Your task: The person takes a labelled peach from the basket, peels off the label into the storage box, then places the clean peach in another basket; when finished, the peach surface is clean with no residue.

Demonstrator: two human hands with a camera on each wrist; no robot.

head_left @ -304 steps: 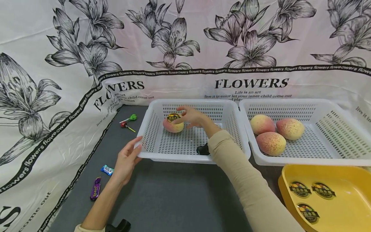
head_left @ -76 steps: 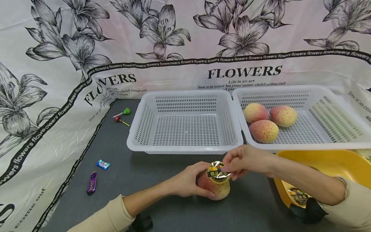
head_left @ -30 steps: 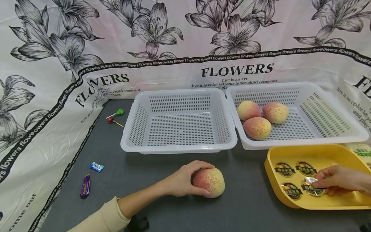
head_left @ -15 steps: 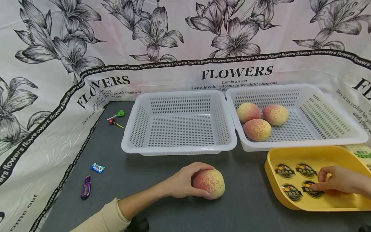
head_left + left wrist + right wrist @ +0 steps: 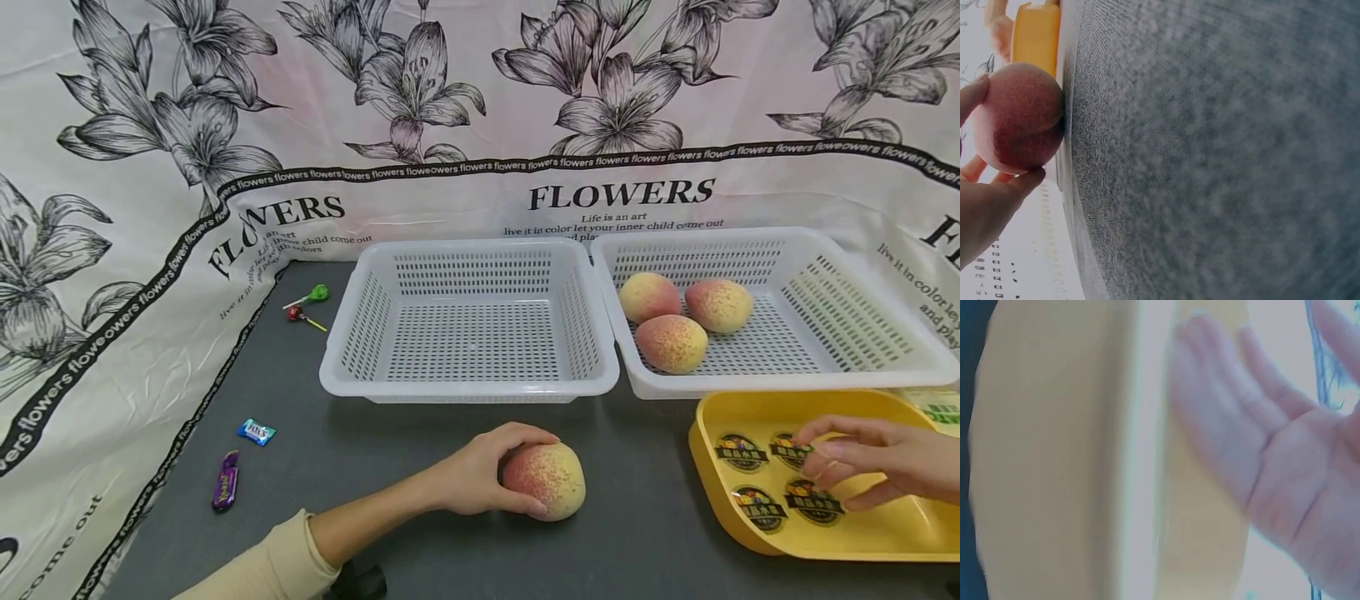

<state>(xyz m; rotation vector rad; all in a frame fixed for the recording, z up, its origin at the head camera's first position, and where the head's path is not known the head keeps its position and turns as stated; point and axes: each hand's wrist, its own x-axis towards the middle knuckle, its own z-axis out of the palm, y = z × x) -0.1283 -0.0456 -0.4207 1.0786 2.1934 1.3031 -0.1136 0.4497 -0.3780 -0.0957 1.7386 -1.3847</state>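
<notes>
In the head view my left hand [image 5: 480,475] holds a pink and yellow peach [image 5: 546,483] on the dark grey table, thumb on the near side and fingers on the far side. The left wrist view shows the same peach [image 5: 1019,119] between thumb and fingers. My right hand [image 5: 885,462] hovers over the yellow tray [image 5: 892,533] with its fingers spread and nothing in them. Below it, several round black and gold stickers lie in the tray, among them the front right sticker [image 5: 813,500]. In the right wrist view the hand [image 5: 1291,462] is blurred beside the tray wall.
A white perforated basket [image 5: 468,389] stands behind the held peach. To its right, a second white basket [image 5: 795,383] contains three peaches [image 5: 671,343]. On the left lie a purple-wrapped candy [image 5: 226,482], a blue-wrapped candy [image 5: 257,432], a green lollipop [image 5: 318,293] and a red lollipop [image 5: 294,313].
The peach came out of the left basket and lost its sticker. My right hand carried that sticker to the yellow tray, laid it down and released it. My left hand still holds the peach.
</notes>
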